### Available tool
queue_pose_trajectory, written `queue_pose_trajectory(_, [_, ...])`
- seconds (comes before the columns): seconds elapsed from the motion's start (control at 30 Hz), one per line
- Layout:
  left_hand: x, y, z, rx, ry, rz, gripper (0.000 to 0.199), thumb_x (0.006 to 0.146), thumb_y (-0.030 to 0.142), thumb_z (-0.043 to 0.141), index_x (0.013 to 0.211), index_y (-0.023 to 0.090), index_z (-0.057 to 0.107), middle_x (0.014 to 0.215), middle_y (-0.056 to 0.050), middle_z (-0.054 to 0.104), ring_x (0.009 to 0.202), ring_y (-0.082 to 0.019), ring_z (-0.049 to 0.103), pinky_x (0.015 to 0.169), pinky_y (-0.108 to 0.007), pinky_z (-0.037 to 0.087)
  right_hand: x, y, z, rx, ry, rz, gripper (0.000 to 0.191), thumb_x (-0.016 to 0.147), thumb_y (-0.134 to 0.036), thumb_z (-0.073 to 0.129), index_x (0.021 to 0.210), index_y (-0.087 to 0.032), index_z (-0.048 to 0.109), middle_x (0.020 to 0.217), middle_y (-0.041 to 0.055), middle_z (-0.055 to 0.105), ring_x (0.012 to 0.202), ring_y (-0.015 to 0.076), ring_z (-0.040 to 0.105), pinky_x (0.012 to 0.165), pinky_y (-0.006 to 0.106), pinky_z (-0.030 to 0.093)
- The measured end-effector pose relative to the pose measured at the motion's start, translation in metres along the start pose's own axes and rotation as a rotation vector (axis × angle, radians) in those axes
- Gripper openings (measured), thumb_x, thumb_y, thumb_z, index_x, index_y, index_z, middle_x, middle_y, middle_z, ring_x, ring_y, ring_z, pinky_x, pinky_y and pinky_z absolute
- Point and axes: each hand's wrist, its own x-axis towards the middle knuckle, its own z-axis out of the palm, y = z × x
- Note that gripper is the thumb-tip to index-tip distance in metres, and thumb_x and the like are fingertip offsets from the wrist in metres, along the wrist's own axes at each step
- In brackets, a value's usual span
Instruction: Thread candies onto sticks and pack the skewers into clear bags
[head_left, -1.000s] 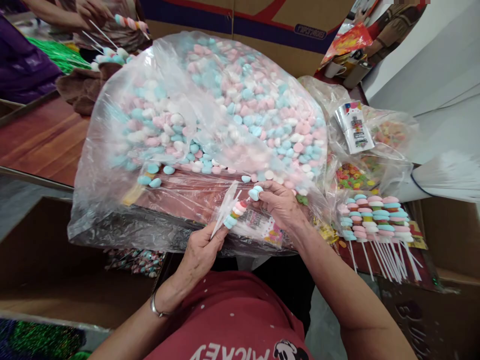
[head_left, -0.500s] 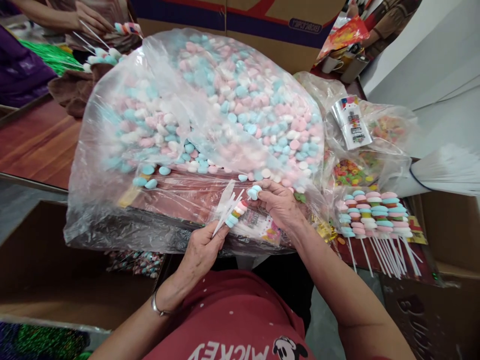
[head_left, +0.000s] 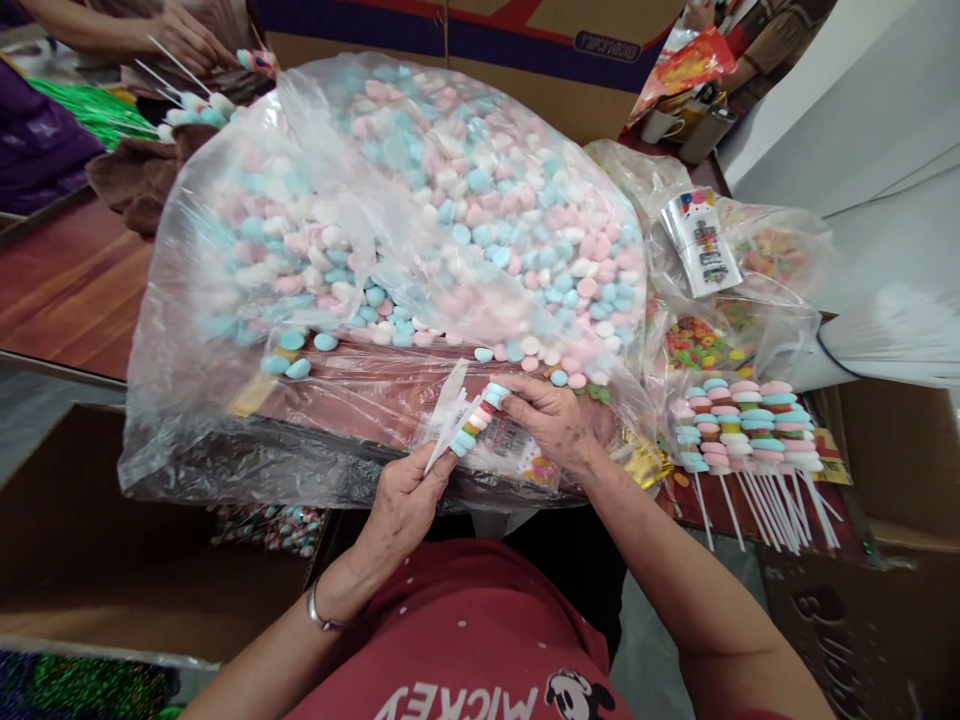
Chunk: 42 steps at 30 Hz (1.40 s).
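My left hand [head_left: 409, 500] is closed round several white sticks [head_left: 448, 420], one of which carries a candy skewer [head_left: 474, 424] of blue, white, green and red pieces. Pinched at the skewer's upper end, the fingers of my right hand [head_left: 544, 412] hold blue candies [head_left: 496, 393] against the stack. Behind both hands lies a large clear plastic bag [head_left: 180, 300] full of pink, blue and white candies [head_left: 465, 190]. Loose blue candies [head_left: 294, 352] rest near its front left.
Finished skewers [head_left: 750, 425] lie in a row at the right, by bags of gummy rings [head_left: 694, 345] and a stack of labels [head_left: 701, 245]. An open cardboard box [head_left: 112, 540] stands at lower left. Another person's hand [head_left: 184, 40] holds sticks at upper left.
My right hand has moved slightly left and down, bringing the blue candies from beside the skewer onto its upper end. My left hand has stayed nearly still.
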Motion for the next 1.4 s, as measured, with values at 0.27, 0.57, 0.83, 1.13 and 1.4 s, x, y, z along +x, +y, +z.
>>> queue_pose_trajectory(0.27, [-0.004, -0.014, 0.011, -0.144, 0.020, -0.021, 0.034, 0.091, 0.043, 0.055, 0.068, 0.019, 0.052, 0.060, 0.006, 0.028, 0.055, -0.010, 0.023, 0.048, -0.024, 0.020, -0.011, 0.002, 0.006, -0.365, -0.016, -0.286, 0.035, 0.091, -0.031, 0.052, 0.121, -0.027, 0.071, 0.117, 0.0017, 0.074, 0.103, 0.0194, 0.071, 0.096, 0.034, 0.056])
queue_pose_trajectory(0.57, [0.000, 0.007, 0.013, -0.175, 0.029, -0.079, 0.043, 0.082, 0.052, 0.064, 0.061, 0.020, 0.046, 0.053, 0.006, 0.033, 0.049, -0.009, 0.026, 0.045, -0.024, 0.021, -0.011, -0.009, 0.006, -0.460, -0.002, -0.327, 0.043, 0.092, -0.036, 0.051, 0.130, -0.022, 0.064, 0.116, 0.0078, 0.073, 0.106, 0.0227, 0.069, 0.098, 0.038, 0.054])
queue_pose_trajectory(0.83, [0.003, 0.004, 0.017, -0.213, -0.023, -0.046, 0.046, 0.085, 0.052, 0.063, 0.059, 0.017, 0.053, 0.055, 0.003, 0.044, 0.049, -0.008, 0.033, 0.043, -0.022, 0.025, -0.017, -0.007, 0.034, 0.439, 0.139, 0.092, 0.073, 0.069, -0.041, 0.082, 0.133, -0.029, 0.048, 0.106, 0.0002, 0.072, 0.095, 0.0170, 0.069, 0.086, 0.031, 0.057])
queue_pose_trajectory(1.13, [0.002, 0.002, 0.028, -0.307, -0.033, -0.114, 0.043, 0.085, 0.052, 0.064, 0.062, 0.017, 0.053, 0.052, 0.005, 0.044, 0.043, -0.006, 0.030, 0.040, -0.021, 0.023, -0.022, -0.005, 0.039, 0.533, 0.064, 0.153, 0.051, 0.068, -0.041, 0.082, 0.110, -0.024, 0.059, 0.089, -0.0024, 0.072, 0.077, 0.0133, 0.066, 0.072, 0.025, 0.054])
queue_pose_trajectory(1.4, [-0.005, 0.013, 0.028, -0.263, -0.043, -0.186, 0.047, 0.072, 0.058, 0.073, 0.089, 0.015, 0.068, 0.065, -0.002, 0.066, 0.050, -0.014, 0.056, 0.044, -0.025, 0.047, -0.036, -0.033, 0.009, 0.438, 0.188, 0.042, 0.045, 0.069, -0.043, 0.077, 0.106, -0.026, 0.059, 0.091, -0.0012, 0.070, 0.079, 0.0145, 0.064, 0.072, 0.027, 0.055])
